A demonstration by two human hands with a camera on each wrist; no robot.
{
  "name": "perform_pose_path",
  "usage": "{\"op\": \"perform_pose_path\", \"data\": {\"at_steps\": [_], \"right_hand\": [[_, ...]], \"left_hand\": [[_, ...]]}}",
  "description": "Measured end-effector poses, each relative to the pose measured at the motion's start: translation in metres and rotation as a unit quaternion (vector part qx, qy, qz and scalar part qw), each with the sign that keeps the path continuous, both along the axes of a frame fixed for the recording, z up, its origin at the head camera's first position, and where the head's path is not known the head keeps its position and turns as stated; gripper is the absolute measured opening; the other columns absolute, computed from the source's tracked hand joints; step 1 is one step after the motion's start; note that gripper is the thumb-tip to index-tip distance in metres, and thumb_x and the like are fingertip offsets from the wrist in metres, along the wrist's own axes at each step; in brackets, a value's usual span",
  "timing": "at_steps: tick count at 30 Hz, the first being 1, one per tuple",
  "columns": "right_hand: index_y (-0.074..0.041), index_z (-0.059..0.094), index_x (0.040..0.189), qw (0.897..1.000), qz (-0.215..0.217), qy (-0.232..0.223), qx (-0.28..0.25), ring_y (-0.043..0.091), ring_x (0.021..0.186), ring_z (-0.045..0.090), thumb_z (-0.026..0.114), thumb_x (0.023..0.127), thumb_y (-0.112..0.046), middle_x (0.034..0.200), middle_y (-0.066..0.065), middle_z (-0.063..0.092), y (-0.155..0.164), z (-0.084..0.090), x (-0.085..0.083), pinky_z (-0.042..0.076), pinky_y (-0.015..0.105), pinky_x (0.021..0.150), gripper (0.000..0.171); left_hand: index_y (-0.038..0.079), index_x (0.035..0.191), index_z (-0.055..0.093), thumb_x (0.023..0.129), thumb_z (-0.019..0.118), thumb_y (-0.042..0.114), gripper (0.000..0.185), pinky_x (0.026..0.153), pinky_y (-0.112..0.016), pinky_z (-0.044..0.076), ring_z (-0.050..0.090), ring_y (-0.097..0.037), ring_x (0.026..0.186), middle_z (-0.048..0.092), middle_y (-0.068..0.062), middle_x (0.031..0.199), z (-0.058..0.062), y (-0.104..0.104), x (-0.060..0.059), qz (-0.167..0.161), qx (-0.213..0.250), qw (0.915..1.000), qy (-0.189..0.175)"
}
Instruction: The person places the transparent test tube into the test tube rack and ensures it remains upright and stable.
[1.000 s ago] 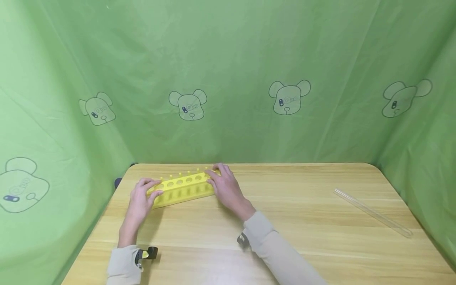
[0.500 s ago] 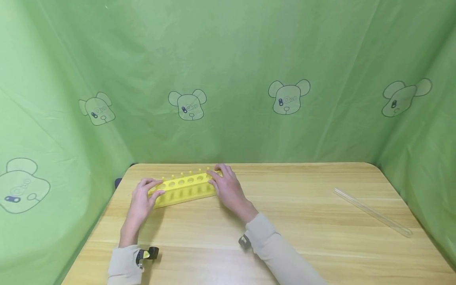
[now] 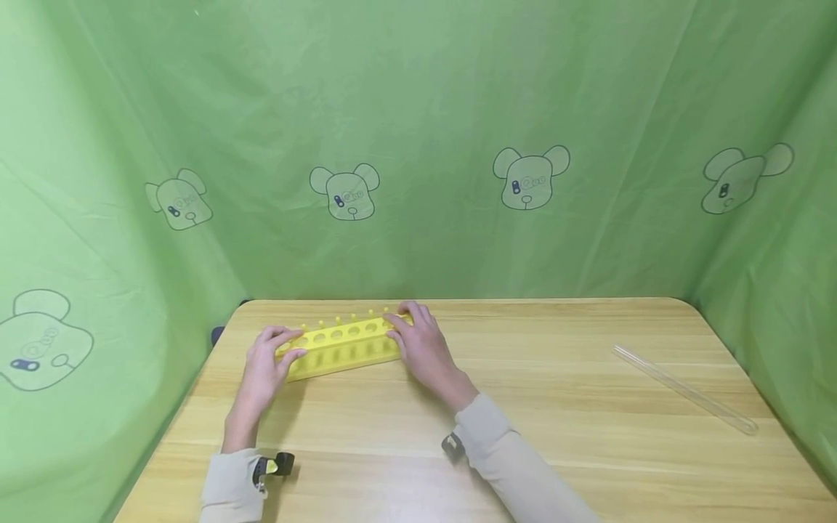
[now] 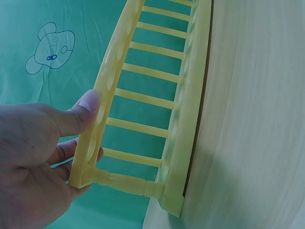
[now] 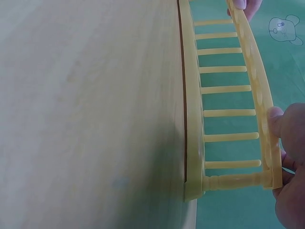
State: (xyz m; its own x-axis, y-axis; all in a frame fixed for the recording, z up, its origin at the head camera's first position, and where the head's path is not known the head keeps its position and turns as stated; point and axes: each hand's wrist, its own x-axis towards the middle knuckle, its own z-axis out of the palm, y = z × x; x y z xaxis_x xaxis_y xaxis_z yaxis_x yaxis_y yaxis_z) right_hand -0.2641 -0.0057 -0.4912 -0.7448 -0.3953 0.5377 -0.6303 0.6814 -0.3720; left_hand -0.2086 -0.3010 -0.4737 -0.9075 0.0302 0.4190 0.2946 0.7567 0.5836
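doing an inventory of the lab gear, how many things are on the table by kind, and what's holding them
yellow plastic test tube rack: 1, with the left hand gripping one end and the right hand gripping the other
clear glass test tube: 1, lying apart on the right side of the light wooden table, touched by neither hand
total: 2

Head view: the right hand (image 3: 423, 351) covers the right end of the yellow rack (image 3: 338, 350); the left hand (image 3: 264, 365) covers its left end. Both forearms are cut off by the lower edge, as is the near edge of the surface (image 3: 588, 428). Left wrist view: the far end of the rack (image 4: 152, 100) runs out of the top edge; the fingers behind its top plate are mostly hidden. Right wrist view: the hand (image 5: 288, 167) is cut off at the right edge.
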Motion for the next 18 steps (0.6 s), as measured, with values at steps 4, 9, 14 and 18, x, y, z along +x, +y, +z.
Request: {"op": "perform_pose_path", "data": {"at_steps": [4,9,14,18], "right_hand": [[-0.011,0.067,0.134,1.0,-0.006,-0.002,0.007,0.026,0.12,0.052,0.066,0.101,-0.02,0.129,0.01,0.055,0.0015,-0.0007,-0.0001,0.046,0.039,0.108,0.035],[-0.01,0.067,0.134,1.0,-0.006,-0.008,0.004,0.028,0.121,0.051,0.066,0.101,-0.02,0.13,0.013,0.056,0.0036,-0.001,0.001,0.046,0.04,0.108,0.035],[-0.01,0.067,0.134,1.0,-0.004,-0.008,0.001,0.029,0.12,0.051,0.066,0.101,-0.02,0.129,0.014,0.056,0.0051,-0.0003,0.0026,0.047,0.042,0.107,0.035],[-0.01,0.067,0.134,1.0,-0.004,-0.005,0.0,0.029,0.12,0.051,0.066,0.101,-0.021,0.128,0.015,0.056,0.0061,-0.0013,0.0032,0.047,0.042,0.106,0.035]], "left_hand": [[-0.005,0.123,0.069,0.088,0.078,0.005,0.037,0.105,-0.059,0.046,0.056,-0.045,0.115,0.059,-0.025,0.121,0.0008,0.0016,0.0,0.001,0.003,1.0,-0.009],[-0.005,0.125,0.068,0.089,0.077,0.006,0.038,0.106,-0.058,0.047,0.056,-0.045,0.117,0.059,-0.025,0.123,-0.0005,0.0023,-0.0013,-0.002,0.005,0.9998,-0.017],[-0.005,0.125,0.068,0.089,0.078,0.005,0.038,0.105,-0.058,0.046,0.056,-0.045,0.117,0.059,-0.025,0.123,-0.003,0.0026,-0.0025,-0.004,0.003,0.9999,-0.014],[-0.005,0.124,0.069,0.089,0.078,0.006,0.038,0.105,-0.058,0.047,0.056,-0.044,0.115,0.059,-0.025,0.121,-0.0039,0.0032,-0.0027,-0.005,0.002,0.9999,-0.01]]}}
